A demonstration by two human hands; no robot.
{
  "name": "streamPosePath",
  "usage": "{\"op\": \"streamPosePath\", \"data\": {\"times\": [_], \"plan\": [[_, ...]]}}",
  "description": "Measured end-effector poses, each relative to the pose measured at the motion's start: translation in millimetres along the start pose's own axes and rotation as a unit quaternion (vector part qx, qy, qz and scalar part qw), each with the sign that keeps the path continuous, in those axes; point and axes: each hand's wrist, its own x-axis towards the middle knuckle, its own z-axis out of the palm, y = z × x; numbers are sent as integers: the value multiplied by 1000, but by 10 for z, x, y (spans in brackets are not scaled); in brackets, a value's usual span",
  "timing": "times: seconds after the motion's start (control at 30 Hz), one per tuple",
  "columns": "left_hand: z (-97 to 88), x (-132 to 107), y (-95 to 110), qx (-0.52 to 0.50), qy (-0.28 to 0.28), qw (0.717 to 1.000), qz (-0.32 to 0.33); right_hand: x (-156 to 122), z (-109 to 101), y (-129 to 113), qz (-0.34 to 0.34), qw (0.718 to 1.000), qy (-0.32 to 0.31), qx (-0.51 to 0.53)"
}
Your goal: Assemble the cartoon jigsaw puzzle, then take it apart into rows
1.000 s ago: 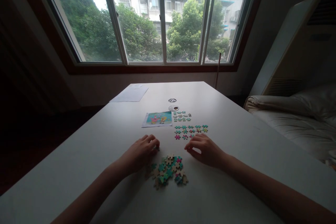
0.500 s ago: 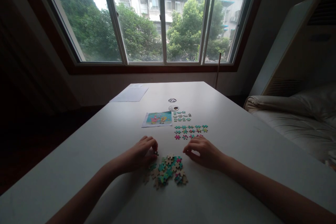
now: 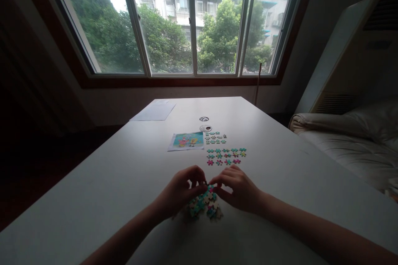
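My left hand (image 3: pixel 188 188) is above the loose pile, its thumb and fingers pinching a small puzzle piece (image 3: pixel 206 183) seen edge-on and dark. From the other side my right hand (image 3: pixel 234 186) reaches in, index fingertip at or very near that piece, with a gap between finger and thumb. Below both hands lies a heap of puzzle pieces (image 3: pixel 200 206), some teal and some bare-backed, partly covered by my left hand. Beyond my right hand, coloured puzzle pieces (image 3: pixel 228 155) lie spread in rows.
A cartoon picture sheet (image 3: pixel 187 140) lies left of the rows, with more pale pieces (image 3: pixel 214 138) beside it. Two round discs (image 3: pixel 205 128) sit farther back. White paper (image 3: pixel 154 112) is at the table's far left. A sofa (image 3: pixel 348 149) stands right of the white table (image 3: pixel 118 174).
My left hand has moved right and slightly forward over the pile with the puzzle piece. My right hand has shifted slightly left and nearer me, toward it.
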Motion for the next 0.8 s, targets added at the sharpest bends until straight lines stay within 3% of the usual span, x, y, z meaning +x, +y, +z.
{"op": "streamPosePath", "data": {"times": [0.27,0.6,0.8], "plan": [[77,-22,-10,-8,17,1000,-6,29,0,-35,-8,999,51,4],[75,-21,21,-3,15,1000,-5,64,-59,-72,-55,995,72,-41],[-108,-16,-44,132,49,989,37,56,-236,196,-7,990,125,-66]]}}
